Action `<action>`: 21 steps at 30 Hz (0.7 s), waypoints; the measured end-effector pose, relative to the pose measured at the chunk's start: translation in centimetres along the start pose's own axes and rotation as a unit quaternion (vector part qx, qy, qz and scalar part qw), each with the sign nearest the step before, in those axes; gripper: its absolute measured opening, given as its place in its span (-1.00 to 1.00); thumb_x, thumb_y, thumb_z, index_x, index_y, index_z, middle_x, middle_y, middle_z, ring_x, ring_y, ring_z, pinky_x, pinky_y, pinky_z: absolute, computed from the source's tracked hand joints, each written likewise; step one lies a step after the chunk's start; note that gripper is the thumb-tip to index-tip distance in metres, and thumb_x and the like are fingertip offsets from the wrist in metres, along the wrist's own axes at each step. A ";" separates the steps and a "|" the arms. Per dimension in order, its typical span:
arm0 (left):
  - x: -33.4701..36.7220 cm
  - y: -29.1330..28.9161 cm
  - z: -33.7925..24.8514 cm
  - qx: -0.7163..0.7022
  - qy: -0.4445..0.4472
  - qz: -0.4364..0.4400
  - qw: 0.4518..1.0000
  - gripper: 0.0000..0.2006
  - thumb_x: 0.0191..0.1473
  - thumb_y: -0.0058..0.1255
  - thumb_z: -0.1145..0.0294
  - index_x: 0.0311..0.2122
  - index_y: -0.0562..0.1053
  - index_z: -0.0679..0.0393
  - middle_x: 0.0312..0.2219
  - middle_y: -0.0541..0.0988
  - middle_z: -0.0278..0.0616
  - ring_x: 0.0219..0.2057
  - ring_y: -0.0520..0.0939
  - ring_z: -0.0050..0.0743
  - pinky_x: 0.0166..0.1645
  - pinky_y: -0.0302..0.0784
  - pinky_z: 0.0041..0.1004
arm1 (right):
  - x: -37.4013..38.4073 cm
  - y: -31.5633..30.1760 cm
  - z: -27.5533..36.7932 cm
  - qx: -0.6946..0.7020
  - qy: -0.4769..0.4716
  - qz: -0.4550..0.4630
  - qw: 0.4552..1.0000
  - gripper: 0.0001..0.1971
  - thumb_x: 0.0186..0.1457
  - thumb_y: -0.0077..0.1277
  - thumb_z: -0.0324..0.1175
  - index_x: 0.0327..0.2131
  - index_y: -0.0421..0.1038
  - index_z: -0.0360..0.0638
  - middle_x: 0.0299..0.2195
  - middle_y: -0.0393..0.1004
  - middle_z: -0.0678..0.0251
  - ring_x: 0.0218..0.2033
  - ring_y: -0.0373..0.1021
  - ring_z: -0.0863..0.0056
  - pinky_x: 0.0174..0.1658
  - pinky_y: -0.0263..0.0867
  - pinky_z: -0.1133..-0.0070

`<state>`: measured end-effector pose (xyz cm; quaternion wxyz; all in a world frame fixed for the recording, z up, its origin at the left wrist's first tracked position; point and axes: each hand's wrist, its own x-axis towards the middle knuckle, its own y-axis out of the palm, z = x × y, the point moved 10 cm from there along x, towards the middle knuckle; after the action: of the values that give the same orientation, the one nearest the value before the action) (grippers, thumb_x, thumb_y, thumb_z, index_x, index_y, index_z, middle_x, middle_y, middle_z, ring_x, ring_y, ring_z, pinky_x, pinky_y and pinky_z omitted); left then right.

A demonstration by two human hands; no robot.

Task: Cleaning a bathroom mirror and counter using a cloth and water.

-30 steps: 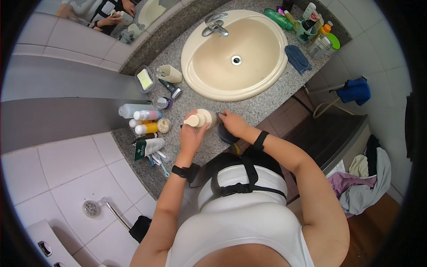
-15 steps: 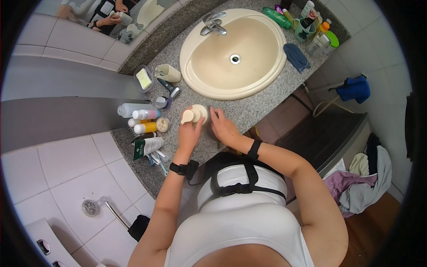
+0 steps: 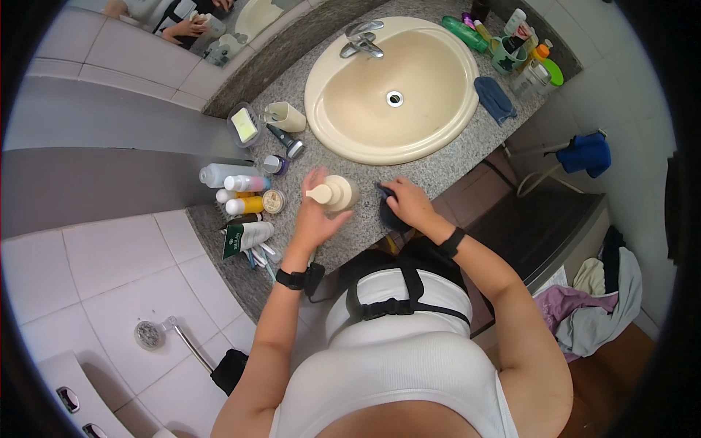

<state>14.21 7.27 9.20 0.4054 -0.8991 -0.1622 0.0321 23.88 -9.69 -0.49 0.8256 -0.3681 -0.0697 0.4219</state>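
Note:
A cream pump bottle, seen from above with its nozzle pointing left, is at the front of the counter. My left hand curves around its left side, with the thumb on the near side and slightly blurred fingers on the far side. To the right of the bottle and apart from it, my right hand pinches a dark cloth that hangs down toward the counter's front edge. Part of the cloth is hidden under the fingers.
A cream sink with a chrome faucet lies beyond my hands. At the left are a soap dish, a cup, a shaver, several bottles and a tube. A blue cloth lies right of the sink.
My right hand has moved right, away from the bottle, bringing the dark cloth into clearer view. The bottle and my left hand have shifted slightly right; the whole view has shifted too.

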 end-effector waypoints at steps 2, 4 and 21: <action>-0.5 -0.1 1.2 0.000 -0.053 -0.030 0.998 -0.30 -0.02 0.35 0.35 0.22 0.34 0.25 0.22 0.33 0.05 0.19 0.44 0.02 0.21 0.41 -0.19 | -0.7 -4.0 1.4 0.082 -0.025 -0.096 0.992 -0.57 0.04 0.08 -0.46 0.05 0.46 -0.06 -0.08 0.45 0.16 -0.13 0.47 0.04 -0.08 0.43 0.30; -1.0 0.9 3.9 -0.058 -0.105 -0.028 0.992 -0.34 -0.05 0.36 0.32 0.18 0.39 0.26 0.18 0.39 0.10 0.10 0.52 0.12 0.14 0.48 -0.18 | -0.6 -5.7 4.6 0.079 -0.061 -0.100 0.990 -0.55 0.03 0.09 -0.48 0.05 0.45 -0.05 -0.07 0.45 0.17 -0.13 0.47 0.05 -0.10 0.43 0.32; -0.9 1.6 3.7 -0.147 -0.051 -0.011 0.988 -0.34 -0.01 0.31 0.48 0.23 0.36 0.23 0.14 0.50 -0.01 0.14 0.53 -0.17 0.18 0.46 -0.27 | 1.1 -5.2 9.9 0.024 -0.167 -0.104 0.980 -0.45 0.00 0.11 -0.51 0.11 0.46 0.18 -0.09 0.43 0.33 -0.25 0.51 0.19 -0.26 0.46 0.34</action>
<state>13.04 8.69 5.49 0.2602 -0.9443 -0.1952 0.0498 23.73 -5.36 9.91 0.8504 -0.2636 -0.2341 0.3906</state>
